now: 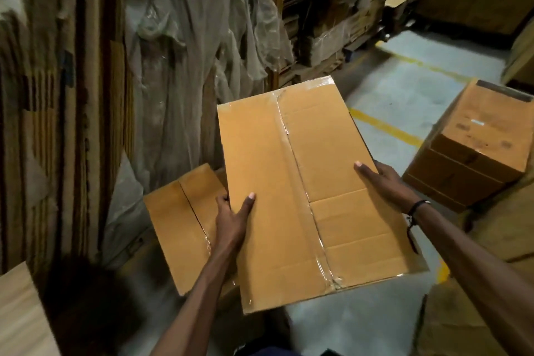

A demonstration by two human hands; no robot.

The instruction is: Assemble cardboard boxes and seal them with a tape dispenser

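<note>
Right up close, both bare hands are on the big tan cardboard box (289,196) with clear tape shining down its centre seam. It's carried off the floor, taped face up, tilted a little. Left hand (232,220) clamps the left edge: thumb laid flat on the top face, fingers curled round the side and out of sight. Right hand (381,182) takes the opposite edge, thumb stretched across the top panel, the rest wrapped over the side; there's a dark cord bracelet (417,206) on that wrist. A hand on each side keeps a wide, light box level, and I'd say it's heading for a stack or about to be flipped.

Just below and left, partly covered by the carried one, a second tan taped box (179,225) rests low, seam taped too. That looks like the pile for finished pieces.

Off to the right, a darker brown scuffed carton (474,147) lies tipped on its side on the grey concrete floor (398,95), near a painted yellow line (387,127).

Further back on the left, tall flat cardboard sheets (57,95) stand on edge under a crumpled clear plastic sheet (202,37), likely the blanks. At the far end, stacks of flattened cartons (341,9) pile high. No tape dispenser that I can spot; this box's visible seam looks sealed.
</note>
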